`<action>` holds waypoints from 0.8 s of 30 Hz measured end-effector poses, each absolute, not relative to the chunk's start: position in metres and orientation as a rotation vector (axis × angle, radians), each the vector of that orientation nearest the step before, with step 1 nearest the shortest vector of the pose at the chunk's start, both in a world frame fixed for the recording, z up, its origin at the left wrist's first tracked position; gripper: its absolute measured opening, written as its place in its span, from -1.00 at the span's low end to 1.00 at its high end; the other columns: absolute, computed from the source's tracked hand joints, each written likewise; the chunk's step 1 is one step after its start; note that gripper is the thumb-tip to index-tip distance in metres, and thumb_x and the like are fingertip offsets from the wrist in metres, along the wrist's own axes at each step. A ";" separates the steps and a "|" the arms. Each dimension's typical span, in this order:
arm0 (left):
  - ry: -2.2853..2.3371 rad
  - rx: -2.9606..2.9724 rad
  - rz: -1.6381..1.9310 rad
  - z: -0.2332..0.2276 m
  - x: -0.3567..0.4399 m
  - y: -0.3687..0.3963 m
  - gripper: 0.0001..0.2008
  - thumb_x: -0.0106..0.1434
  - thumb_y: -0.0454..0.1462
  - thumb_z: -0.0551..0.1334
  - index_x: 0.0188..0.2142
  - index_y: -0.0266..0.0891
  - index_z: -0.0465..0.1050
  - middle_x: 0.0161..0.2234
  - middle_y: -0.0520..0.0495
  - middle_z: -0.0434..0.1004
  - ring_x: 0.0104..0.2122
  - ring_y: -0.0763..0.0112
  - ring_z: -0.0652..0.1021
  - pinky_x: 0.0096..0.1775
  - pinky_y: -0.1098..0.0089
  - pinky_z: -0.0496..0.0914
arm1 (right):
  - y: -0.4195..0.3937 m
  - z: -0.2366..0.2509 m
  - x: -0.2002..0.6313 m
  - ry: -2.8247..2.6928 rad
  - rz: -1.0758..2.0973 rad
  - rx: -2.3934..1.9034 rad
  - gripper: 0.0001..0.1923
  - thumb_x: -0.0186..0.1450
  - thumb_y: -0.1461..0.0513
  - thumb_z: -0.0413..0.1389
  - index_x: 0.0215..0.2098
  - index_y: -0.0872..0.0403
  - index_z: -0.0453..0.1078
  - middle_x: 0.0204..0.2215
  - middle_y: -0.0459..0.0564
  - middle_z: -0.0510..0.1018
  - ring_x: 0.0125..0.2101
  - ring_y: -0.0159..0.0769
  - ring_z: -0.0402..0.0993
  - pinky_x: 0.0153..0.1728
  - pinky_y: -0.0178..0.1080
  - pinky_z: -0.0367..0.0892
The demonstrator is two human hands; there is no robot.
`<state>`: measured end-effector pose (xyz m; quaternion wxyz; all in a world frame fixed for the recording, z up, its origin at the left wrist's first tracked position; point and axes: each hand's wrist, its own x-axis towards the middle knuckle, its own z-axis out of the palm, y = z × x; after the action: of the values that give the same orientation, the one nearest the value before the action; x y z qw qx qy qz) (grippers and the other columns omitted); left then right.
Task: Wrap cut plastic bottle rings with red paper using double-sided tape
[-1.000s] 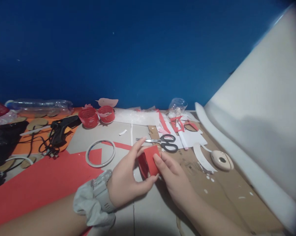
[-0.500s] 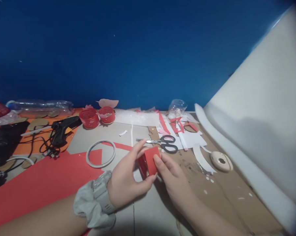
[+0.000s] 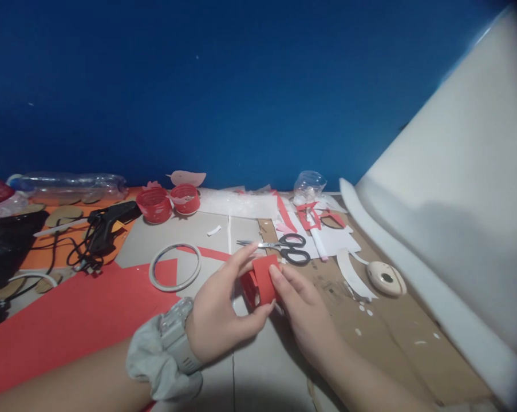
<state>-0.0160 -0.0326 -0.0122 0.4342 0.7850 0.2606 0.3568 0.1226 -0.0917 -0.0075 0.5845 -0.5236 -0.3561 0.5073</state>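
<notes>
A strip of red paper (image 3: 265, 279) is bent into a curve between my two hands, with a darker, shiny red inside partly showing at its left. My left hand (image 3: 221, 317) is closed on its left side, fingers behind and thumb at the lower edge. On the other side my right hand (image 3: 303, 306) pinches the paper, thumb pressed on its front face. What lies behind the paper is hidden by my fingers. Just beyond my hands lies a pair of black-handled scissors (image 3: 284, 247). Left of them is a roll of tape (image 3: 176, 286).
Two red paper-covered rings (image 3: 154, 206) stand near the blue wall. A black glue gun (image 3: 106, 226) with its cord and a large red sheet (image 3: 90, 320) lie at left. Paper scraps, a pen (image 3: 319, 245) and a cream round device (image 3: 386, 278) are at right, on or near cardboard (image 3: 395, 343).
The view has shifted slightly. My right thumb and the red paper have moved a little, the paper now pressed closer around its curve; both hands keep their hold.
</notes>
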 end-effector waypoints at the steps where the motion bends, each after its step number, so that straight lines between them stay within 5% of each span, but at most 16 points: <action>1: 0.641 1.958 0.883 -0.012 -0.016 -0.032 -0.21 0.11 -0.40 0.30 0.25 -0.01 -0.02 0.13 0.00 0.37 0.09 0.41 0.44 0.12 0.48 0.32 | -0.092 -0.007 0.122 -0.835 1.181 -1.222 -0.76 0.34 0.06 0.08 -0.37 0.01 0.45 -0.51 -0.23 0.46 -0.46 -0.49 0.37 -0.38 -0.47 0.28; 24: 0.638 1.976 0.859 -0.011 -0.016 -0.033 -0.25 0.11 -0.40 0.28 0.23 -0.02 0.01 0.12 -0.08 0.38 0.08 0.28 0.46 0.09 0.29 0.37 | -0.093 -0.005 0.122 -0.843 1.188 -1.245 -0.77 0.33 0.07 0.10 -0.29 0.03 0.50 -0.44 -0.16 0.56 -0.41 -0.42 0.42 -0.33 -0.40 0.32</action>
<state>-0.0156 -0.0333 -0.0109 0.4323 0.7929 0.2560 0.3447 0.1221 -0.0928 -0.0050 0.5752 -0.5315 -0.3599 0.5070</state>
